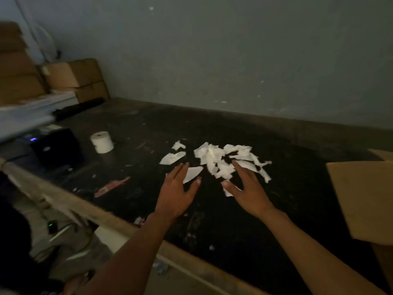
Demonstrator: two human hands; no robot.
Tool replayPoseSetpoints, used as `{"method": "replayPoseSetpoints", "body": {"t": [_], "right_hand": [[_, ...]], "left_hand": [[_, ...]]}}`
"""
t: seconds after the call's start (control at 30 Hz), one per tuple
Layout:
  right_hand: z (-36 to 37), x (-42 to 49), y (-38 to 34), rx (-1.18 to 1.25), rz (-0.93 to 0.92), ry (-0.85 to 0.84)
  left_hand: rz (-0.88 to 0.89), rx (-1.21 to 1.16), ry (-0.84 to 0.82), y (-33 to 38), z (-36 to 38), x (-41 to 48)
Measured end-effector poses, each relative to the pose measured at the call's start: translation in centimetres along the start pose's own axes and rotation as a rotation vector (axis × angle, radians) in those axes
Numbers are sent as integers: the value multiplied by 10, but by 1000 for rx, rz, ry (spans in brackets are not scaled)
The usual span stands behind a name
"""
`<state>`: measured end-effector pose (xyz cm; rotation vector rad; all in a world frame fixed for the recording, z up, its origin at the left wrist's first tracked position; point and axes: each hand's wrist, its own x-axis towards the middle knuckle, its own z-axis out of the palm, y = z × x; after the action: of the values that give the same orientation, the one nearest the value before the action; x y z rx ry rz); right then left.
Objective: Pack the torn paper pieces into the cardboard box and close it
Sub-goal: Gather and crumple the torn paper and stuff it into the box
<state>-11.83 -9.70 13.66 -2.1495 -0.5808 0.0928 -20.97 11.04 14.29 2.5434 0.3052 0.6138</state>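
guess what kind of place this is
Probably a storeroom or packing area: stacked cardboard boxes in the corner, a worn dark worktable against a bare wall, and a small black printer beside a paper roll.

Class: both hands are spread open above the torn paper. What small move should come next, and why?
Probably bring the left hand and right hand together to scoop the paper pieces into one pile: they lie scattered, neither hand holds any, and the box waits at the right.

Both bare forearms reach forward side by side, left hand (177, 193) and right hand (247, 188) palms down, fingers spread and extended, thumbs pointing inward toward each other, nothing gripped, a gap between the two hands.
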Motion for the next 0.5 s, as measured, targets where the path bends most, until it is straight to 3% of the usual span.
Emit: {"method": "replayPoseSetpoints", "body": {"t": [0.23, 0.5], "right_hand": [[66, 36, -19, -17, 3, -132], [98, 143, -3, -7, 3, -69]], "left_hand": [[-165, -19, -98, -82, -7, 5], [-156, 12, -113, -126, 23, 87]]}}
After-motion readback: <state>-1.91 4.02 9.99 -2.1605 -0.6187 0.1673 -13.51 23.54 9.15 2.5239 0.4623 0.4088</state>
